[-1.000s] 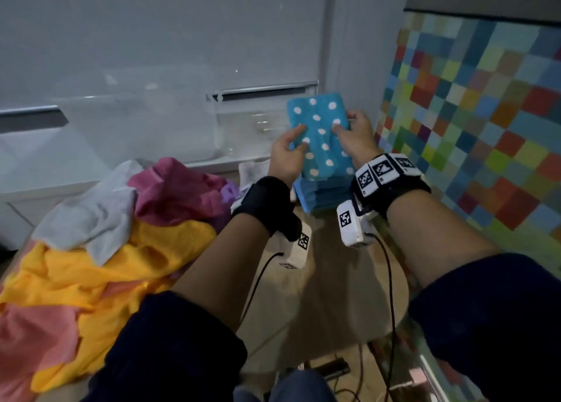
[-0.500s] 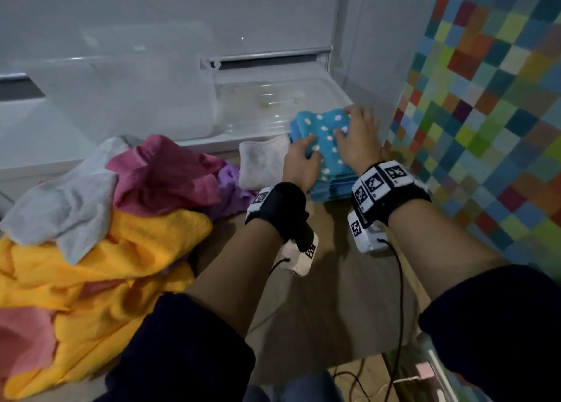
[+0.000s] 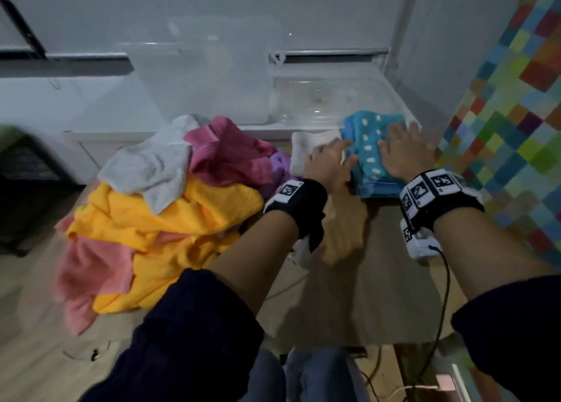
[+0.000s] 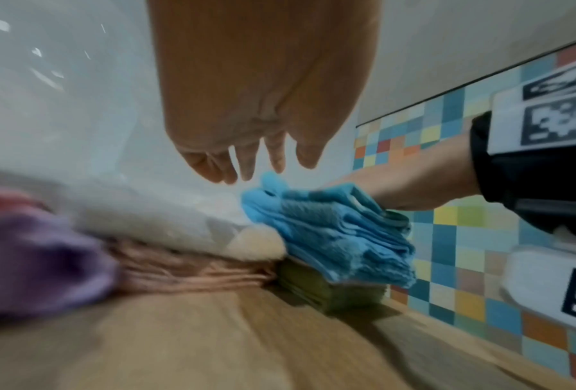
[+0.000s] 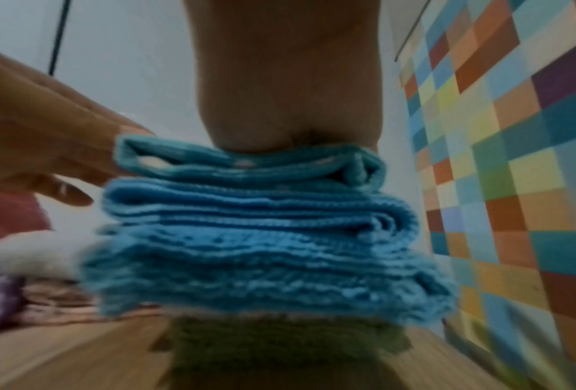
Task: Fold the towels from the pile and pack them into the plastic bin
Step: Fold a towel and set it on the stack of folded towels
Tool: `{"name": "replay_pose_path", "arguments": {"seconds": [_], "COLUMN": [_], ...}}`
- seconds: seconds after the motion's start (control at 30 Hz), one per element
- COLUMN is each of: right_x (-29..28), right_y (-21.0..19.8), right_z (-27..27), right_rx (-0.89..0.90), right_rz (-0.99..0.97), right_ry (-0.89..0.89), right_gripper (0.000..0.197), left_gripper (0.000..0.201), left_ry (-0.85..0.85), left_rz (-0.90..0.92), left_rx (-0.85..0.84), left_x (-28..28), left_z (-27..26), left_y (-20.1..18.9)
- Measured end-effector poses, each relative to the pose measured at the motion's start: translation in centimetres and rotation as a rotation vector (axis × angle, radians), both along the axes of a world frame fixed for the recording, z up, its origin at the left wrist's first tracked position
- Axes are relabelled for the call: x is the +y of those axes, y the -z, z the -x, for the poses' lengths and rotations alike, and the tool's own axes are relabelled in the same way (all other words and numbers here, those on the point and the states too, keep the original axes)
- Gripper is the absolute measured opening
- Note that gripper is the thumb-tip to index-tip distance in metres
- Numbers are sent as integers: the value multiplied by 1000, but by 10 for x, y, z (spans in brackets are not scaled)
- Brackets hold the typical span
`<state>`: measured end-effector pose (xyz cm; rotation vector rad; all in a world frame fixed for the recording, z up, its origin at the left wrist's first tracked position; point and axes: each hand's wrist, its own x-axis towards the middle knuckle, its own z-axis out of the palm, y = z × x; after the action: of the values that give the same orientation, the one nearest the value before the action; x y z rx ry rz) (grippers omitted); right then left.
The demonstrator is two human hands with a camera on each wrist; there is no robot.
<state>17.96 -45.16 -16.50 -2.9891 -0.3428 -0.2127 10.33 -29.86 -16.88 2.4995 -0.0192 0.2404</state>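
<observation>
A folded blue towel with white dots (image 3: 372,146) lies on top of a stack of folded blue towels (image 5: 263,250), with a green towel (image 5: 279,343) at the bottom, at the table's far right. My right hand (image 3: 403,149) presses flat on the dotted towel (image 5: 246,161). My left hand (image 3: 329,161) has straight fingers (image 4: 246,158) at the stack's left edge. The pile of unfolded towels (image 3: 170,213), yellow, pink, grey and magenta, fills the table's left. The clear plastic bin (image 3: 328,98) stands just behind the stack.
The bin's clear lid (image 3: 212,76) leans against the wall behind the pile. A folded white towel (image 3: 306,149) lies left of the blue stack, beside a purple one (image 3: 280,164). A wall of coloured squares (image 3: 501,113) runs close along the right. Bare wooden table (image 3: 349,280) lies near me.
Both hands brought the dotted towel down from the air onto the blue stack. They now lie flat on it, the left hand at its left edge.
</observation>
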Motion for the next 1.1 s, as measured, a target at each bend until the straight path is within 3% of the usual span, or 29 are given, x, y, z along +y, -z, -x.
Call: {"name": "replay_pose_path", "arguments": {"seconds": [0.13, 0.33, 0.43, 0.53, 0.67, 0.77, 0.83, 0.9, 0.97, 1.1], "right_x": [40, 121, 144, 153, 154, 144, 136, 126, 112, 83], "right_y": [-24, -26, -18, -13, -9, -17, -30, -44, -53, -60], "right_z": [50, 121, 149, 174, 190, 196, 200, 207, 218, 245], "right_rx": [-361, -268, -172, -129, -106, -183, -201, 7, 239, 334], "right_rz": [-139, -278, -236, -263, -335, -468, -680, -1034, -1270, -1282], "right_ry": [-91, -308, -380, -428, -418, -351, -315, -356, -384, -392], "right_gripper": [43, 37, 30, 22, 23, 32, 42, 45, 40, 23], "left_gripper": [37, 62, 54, 33, 23, 24, 31, 28, 29, 27], "left_ry": [-331, -549, -622, -615, -442, -75, 150, 281, 343, 400], "left_rz": [-176, -345, -251, 21, 236, 341, 272, 149, 143, 271], "left_rx": [-290, -114, -116, -200, -385, -406, -367, -341, -352, -309], "left_x": [70, 150, 168, 181, 171, 145, 129, 116, 107, 92], "left_z": [43, 92, 107, 115, 126, 136, 144, 150, 156, 177], "left_y": [-20, -26, -25, -31, -47, -61, -69, -76, -80, -89]}}
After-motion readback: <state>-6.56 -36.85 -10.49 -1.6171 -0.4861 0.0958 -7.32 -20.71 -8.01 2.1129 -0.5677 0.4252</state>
